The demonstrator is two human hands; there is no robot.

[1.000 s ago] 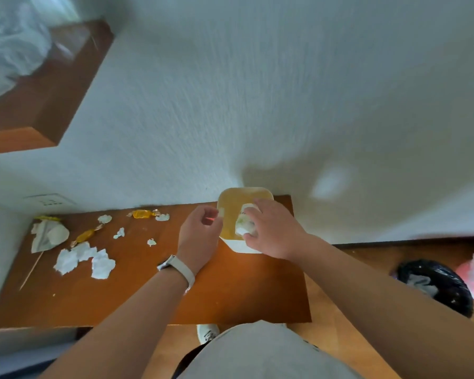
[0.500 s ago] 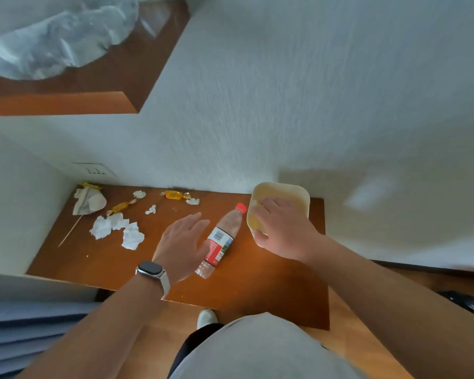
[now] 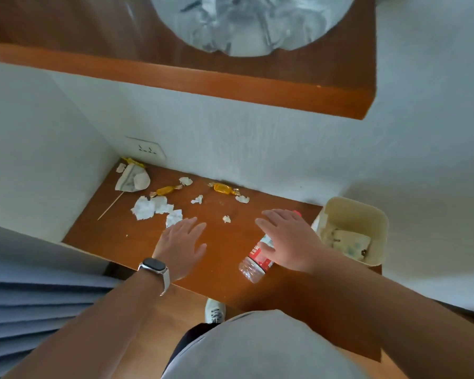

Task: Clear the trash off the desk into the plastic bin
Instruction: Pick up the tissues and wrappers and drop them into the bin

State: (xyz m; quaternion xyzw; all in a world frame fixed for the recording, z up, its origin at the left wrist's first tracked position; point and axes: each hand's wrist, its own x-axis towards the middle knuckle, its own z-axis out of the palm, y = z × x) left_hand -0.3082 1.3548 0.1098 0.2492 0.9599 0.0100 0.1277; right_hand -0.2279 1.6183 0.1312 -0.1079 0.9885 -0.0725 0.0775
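A cream plastic bin [image 3: 381, 220] stands at the desk's right end with a crumpled white wrapper inside. My right hand [image 3: 288, 239] hovers flat, fingers spread, over a clear plastic bottle [image 3: 253, 265] with a red label that lies on the desk [image 3: 225, 272]. My left hand [image 3: 182, 246] is flat and empty, just right of crumpled white tissues [image 3: 155, 209]. Further back lie two gold candy wrappers [image 3: 223, 188] [image 3: 165, 190], small paper scraps [image 3: 226, 219], a white paper wrapper [image 3: 133, 180] and a thin wooden stick [image 3: 110, 206].
White walls close the desk at the back and left; a power socket [image 3: 146, 150] sits on the back wall. A wooden shelf [image 3: 203, 83] with a clear plastic bag overhangs above. Blue curtain folds [image 3: 39, 302] hang at the near left. My shoe [image 3: 214, 310] shows below the desk edge.
My right hand dropped the white wad into the bin and moved left over the bottle. My left hand opened and slid left toward the tissues. The view has tilted up and left.
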